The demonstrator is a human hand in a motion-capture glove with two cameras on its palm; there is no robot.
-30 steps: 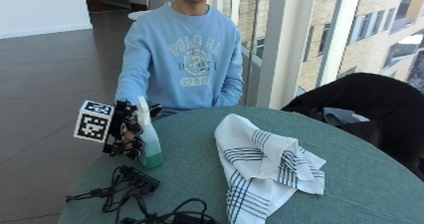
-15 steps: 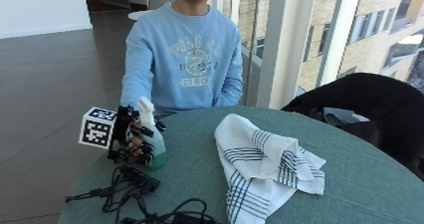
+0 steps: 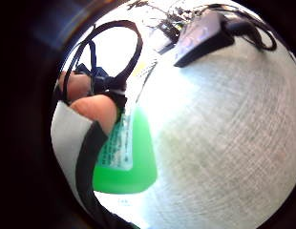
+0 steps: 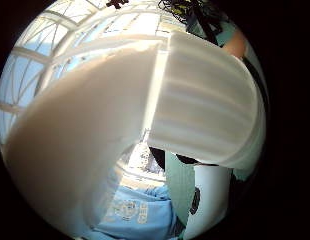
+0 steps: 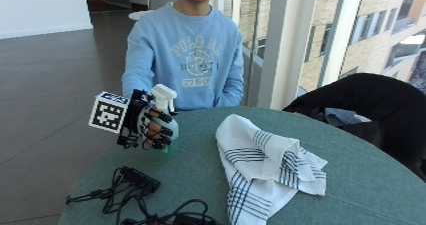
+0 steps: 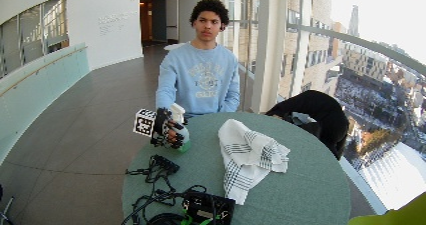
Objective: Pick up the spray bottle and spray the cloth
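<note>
Round green table (image 5: 373, 185) bears a striped cloth (image 5: 263, 170).

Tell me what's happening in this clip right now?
A person in a light blue sweatshirt sits at a round green table and grips a spray bottle of green liquid in the gloved right hand, fingers wrapped round its body. The palm view suggests the bottle is lifted a little off the table. A white cloth with dark stripes lies crumpled beside it near the middle of the table, apart from the bottle. No spray is visible yet. A bundle of black cables sits at the near edge.
</note>
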